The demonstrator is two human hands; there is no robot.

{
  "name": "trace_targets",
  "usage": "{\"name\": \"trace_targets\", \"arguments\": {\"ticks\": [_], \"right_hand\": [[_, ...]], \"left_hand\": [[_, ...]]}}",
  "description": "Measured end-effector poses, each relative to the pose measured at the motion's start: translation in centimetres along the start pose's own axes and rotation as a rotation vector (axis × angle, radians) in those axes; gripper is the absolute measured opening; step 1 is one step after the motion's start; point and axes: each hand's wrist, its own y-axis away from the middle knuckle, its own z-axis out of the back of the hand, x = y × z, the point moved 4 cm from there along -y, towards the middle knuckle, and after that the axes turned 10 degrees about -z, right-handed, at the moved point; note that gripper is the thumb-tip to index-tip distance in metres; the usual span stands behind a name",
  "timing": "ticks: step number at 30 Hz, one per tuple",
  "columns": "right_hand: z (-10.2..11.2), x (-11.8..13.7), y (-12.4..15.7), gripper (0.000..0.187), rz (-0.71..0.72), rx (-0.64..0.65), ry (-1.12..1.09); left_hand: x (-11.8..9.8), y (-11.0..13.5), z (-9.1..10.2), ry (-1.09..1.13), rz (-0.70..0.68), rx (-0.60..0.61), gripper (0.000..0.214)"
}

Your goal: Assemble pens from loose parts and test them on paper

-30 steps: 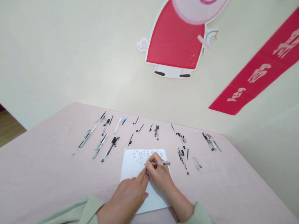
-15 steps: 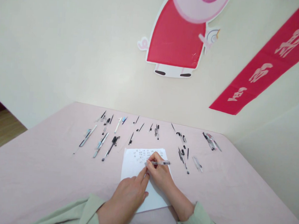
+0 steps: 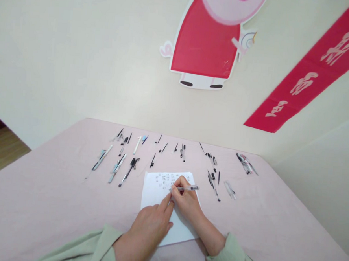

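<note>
A pale pink desk (image 3: 40, 201) stands against the wall; a white sheet of paper (image 3: 154, 190) lies near its front; pens and pen parts (image 3: 122, 164) lie scattered in loose rows behind it.

Bright, even, soft daylight with faint shadows; sharp centre, strong wide-angle bending at the edges.

A sheet of paper (image 3: 155, 192) lies on the surface (image 3: 40, 201), in front of the person. Both hands rest on the sheet, the left hand (image 3: 152, 223) just beside the right hand (image 3: 186, 204). Behind the sheet, pens (image 3: 127, 171) lie in a row, left to right, near the wall (image 3: 78, 61).
</note>
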Motion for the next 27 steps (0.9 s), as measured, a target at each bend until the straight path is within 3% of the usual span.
{"name": "trace_targets", "arguments": {"ticks": [27], "right_hand": [[0.22, -0.08, -0.14, 0.008, -0.020, -0.023, 0.015]], "left_hand": [[-0.15, 0.15, 0.14, -0.023, -0.018, -0.008, 0.053]]}}
